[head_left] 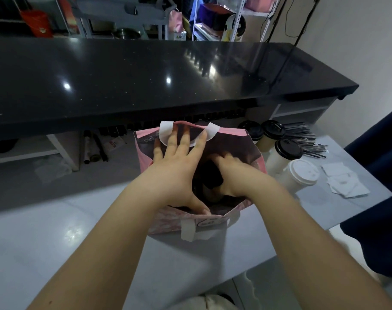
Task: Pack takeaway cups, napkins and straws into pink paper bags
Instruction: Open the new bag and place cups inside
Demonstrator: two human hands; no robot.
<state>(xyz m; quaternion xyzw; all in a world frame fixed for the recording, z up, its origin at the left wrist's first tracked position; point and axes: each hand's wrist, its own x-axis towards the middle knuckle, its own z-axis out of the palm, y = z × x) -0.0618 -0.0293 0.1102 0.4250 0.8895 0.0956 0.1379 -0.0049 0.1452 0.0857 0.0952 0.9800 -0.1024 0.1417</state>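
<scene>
A pink paper bag (143,157) with white handles stands open on the pale table (56,231). My left hand (177,166) is spread across its mouth, the straight fingers pressing the far wall and the thumb on the near rim. My right hand (233,173) reaches down inside the bag and is curled round a black-lidded cup (209,175), which is mostly hidden in the dark interior. To the right of the bag stand three more black-lidded cups (287,148) and a white-lidded cup (302,173). Wrapped straws (306,139) and white napkins (344,182) lie beyond them.
A long black counter (146,81) runs across behind the table, with shelves underneath it. A person in dark blue clothing (380,166) stands at the table's right edge. Metal racks with boxes and bags fill the background.
</scene>
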